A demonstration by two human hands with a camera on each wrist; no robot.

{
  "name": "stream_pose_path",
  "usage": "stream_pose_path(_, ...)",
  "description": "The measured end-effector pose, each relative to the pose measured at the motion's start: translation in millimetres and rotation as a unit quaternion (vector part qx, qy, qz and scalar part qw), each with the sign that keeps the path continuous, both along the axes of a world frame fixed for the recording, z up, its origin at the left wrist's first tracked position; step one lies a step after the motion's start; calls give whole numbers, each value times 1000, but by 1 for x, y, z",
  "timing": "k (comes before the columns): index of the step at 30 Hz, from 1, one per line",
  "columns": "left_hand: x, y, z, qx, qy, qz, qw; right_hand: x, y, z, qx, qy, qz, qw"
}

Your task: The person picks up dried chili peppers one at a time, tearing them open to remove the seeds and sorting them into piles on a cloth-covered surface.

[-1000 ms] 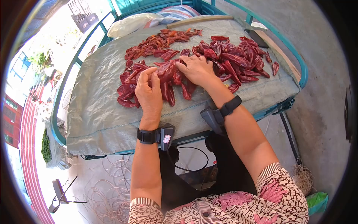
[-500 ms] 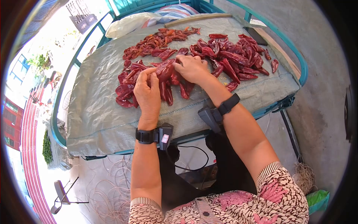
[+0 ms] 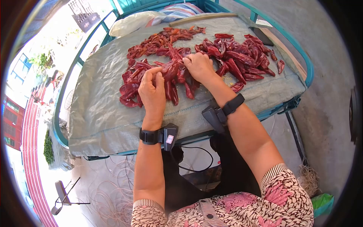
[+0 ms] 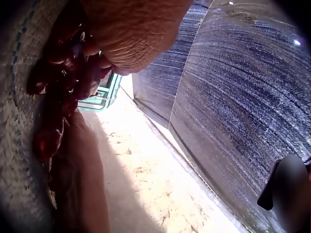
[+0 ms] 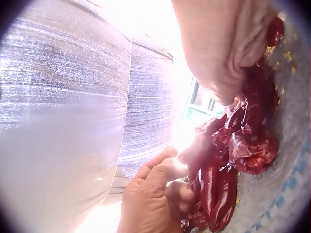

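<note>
My left hand (image 3: 152, 90) pinches the left end of a wrinkled dried red chili pepper (image 3: 171, 69) between thumb and fingers, as the right wrist view also shows. At the pepper's other end is my right hand (image 3: 200, 67), its thumb and fingertips closed on it with the fingers curled. Beneath both hands lies a near pile of glossy dark red peppers (image 3: 130, 90). A larger heap of whole peppers (image 3: 242, 58) spreads to the right. Farther back sits a pile of smaller, orange-red shrivelled peppers (image 3: 159, 39). In the left wrist view the hand (image 4: 136, 34) hides most of the held pepper.
The peppers lie on a grey-green woven sheet (image 3: 98, 102) over a cart bed with teal rails (image 3: 308, 72). A dark flat object (image 3: 261, 38) lies at the right edge. Sacks (image 3: 136, 23) and a wooden strip (image 3: 204, 19) stand at the back. Yellow seeds (image 5: 287, 68) dot the sheet.
My right hand's fingers have curled in more at the pepper's end, and a pepper tip now points up between the hands. My left hand has kept its pinch nearly in place.
</note>
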State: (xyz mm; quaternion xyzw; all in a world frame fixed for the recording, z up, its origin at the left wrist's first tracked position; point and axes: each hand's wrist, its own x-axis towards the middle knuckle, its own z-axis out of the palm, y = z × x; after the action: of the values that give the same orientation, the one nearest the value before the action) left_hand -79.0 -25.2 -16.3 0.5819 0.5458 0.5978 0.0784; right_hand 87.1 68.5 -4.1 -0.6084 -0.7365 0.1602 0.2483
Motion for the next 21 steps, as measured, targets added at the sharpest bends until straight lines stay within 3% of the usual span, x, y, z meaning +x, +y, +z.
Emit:
stream_pose_path(3, 0, 0, 0, 4, 7, 2, 1000, -1, 5, -9, 111, 139, -7, 984)
stream_pose_path(6, -2, 1, -1, 4, 16, 3, 1000, 1, -3, -5, 249, 183, 3, 951)
stream_pose_path(9, 0, -3, 3, 2, 5, 21, 1000, 1, -18, 9, 134, 337, 92, 927)
stream_pose_path(12, 2, -6, 8, 40, 35, 58, 997, -3, -30, 12, 141, 376, 178, 898)
stream_pose_path(15, 3, -8, 13, 29, 39, 34, 998, 0, -44, 22, 16, 366, 251, 896)
stream_pose_path(17, -6, -2, 5, 24, 69, -8, 997, 0, -41, 15, 12, 374, 285, 883)
stream_pose_path(21, -2, -1, 6, 65, 89, 13, 994, 3, -41, 17, 28, 386, 329, 861)
